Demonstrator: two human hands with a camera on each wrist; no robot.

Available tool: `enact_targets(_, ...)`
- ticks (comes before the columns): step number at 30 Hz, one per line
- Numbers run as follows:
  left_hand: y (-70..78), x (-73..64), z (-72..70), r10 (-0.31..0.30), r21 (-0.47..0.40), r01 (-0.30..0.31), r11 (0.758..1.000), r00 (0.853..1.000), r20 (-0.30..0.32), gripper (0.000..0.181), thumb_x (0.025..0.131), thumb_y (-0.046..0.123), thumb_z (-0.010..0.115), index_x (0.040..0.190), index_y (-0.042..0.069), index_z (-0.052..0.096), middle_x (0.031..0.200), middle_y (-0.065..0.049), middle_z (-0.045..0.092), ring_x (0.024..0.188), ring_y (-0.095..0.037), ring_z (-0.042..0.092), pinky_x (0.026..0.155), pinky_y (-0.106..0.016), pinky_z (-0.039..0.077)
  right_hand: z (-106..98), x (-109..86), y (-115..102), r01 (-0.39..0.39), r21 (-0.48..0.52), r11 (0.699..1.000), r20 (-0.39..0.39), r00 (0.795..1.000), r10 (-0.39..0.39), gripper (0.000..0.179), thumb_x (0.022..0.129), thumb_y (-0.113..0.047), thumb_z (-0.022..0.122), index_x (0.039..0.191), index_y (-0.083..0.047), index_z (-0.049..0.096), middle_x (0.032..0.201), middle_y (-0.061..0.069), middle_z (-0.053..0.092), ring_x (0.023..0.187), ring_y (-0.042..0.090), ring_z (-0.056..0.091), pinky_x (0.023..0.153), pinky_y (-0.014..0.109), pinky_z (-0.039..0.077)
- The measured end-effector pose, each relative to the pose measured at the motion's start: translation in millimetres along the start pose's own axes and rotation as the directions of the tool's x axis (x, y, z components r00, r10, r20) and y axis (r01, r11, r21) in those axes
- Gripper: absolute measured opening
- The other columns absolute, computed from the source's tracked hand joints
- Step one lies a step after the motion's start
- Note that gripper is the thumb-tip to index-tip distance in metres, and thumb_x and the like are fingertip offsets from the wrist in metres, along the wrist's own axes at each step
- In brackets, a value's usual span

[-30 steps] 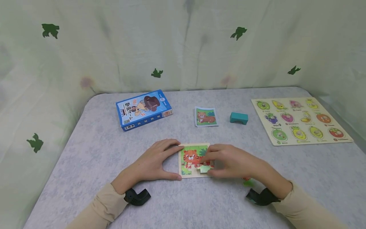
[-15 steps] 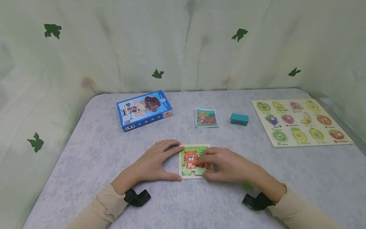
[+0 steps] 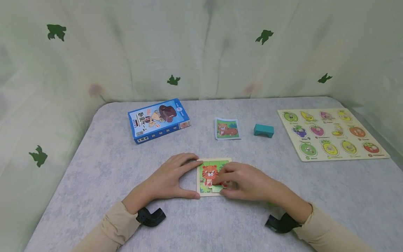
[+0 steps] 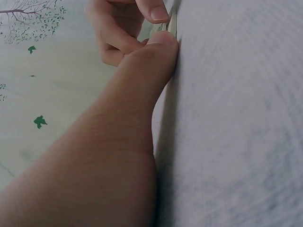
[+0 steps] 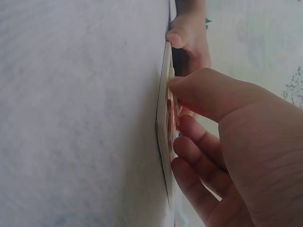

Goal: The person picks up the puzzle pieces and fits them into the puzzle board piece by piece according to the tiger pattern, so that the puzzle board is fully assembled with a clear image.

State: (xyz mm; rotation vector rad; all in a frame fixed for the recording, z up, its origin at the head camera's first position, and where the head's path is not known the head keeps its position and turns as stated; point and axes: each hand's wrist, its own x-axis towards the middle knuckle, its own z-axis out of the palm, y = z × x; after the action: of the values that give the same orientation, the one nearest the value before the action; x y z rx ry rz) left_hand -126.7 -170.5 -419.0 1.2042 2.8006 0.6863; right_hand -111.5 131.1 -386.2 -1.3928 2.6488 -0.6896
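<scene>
A small wooden tiger jigsaw puzzle (image 3: 210, 172) lies on the table in front of me, with a pale frame (image 3: 198, 180) around it. My left hand (image 3: 174, 176) rests at its left side, forefinger at the upper left corner and thumb at the lower left corner. Between thumb and fingers, my right hand (image 3: 245, 181) pinches a green-edged puzzle piece (image 3: 217, 189) over the bottom of the picture. The right wrist view has that thumb (image 5: 189, 90) right at the puzzle's surface. The right hand covers the puzzle's right part. Beneath the right wrist, a bit of green (image 3: 272, 204) peeks out.
Behind the puzzle lie a bear picture card (image 3: 227, 128) and a teal bridge-shaped block (image 3: 263, 130). A blue game box (image 3: 158, 120) is at the back left. The fruit board (image 3: 333, 134) takes up the right side of the table (image 3: 104, 175).
My right hand has shifted left and slightly toward me over the puzzle, taking the piece along the bottom row. The left hand has stayed at the frame.
</scene>
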Motion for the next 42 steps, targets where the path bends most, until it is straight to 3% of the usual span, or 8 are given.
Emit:
enact_targets(26, -0.4, 0.3, 0.0, 0.029, 0.004, -0.029, 1.0, 0.999, -0.029, 0.096, 0.079, 0.079, 0.069, 0.155, 0.025, 0.049, 0.155, 0.001, 0.046, 0.144, -0.023, 0.042, 0.118, -0.053, 0.037, 3.5, 0.4, -0.7, -0.02, -0.022, 1.0, 0.002, 1.0, 0.02, 0.026, 0.094, -0.029, 0.075, 0.12, -0.031, 0.078, 0.108, -0.012, 0.066, 0.094, 0.002, 0.057, 0.08, 0.022, 0.054)
enact_targets(42, -0.5, 0.0, -0.1, 0.012, -0.004, -0.012, 1.0, 1.0, -0.007, 0.096, 0.079, 0.078, 0.07, 0.156, 0.026, 0.047, 0.156, 0.002, 0.044, 0.146, -0.023, 0.04, 0.12, -0.053, 0.035, 5.8, 1.7, -1.4, -0.019, -0.041, 0.999, 0.0, 1.0, 0.019, 0.021, 0.095, -0.029, 0.075, 0.115, -0.029, 0.081, 0.104, -0.011, 0.064, 0.09, 0.002, 0.053, 0.076, 0.019, 0.05)
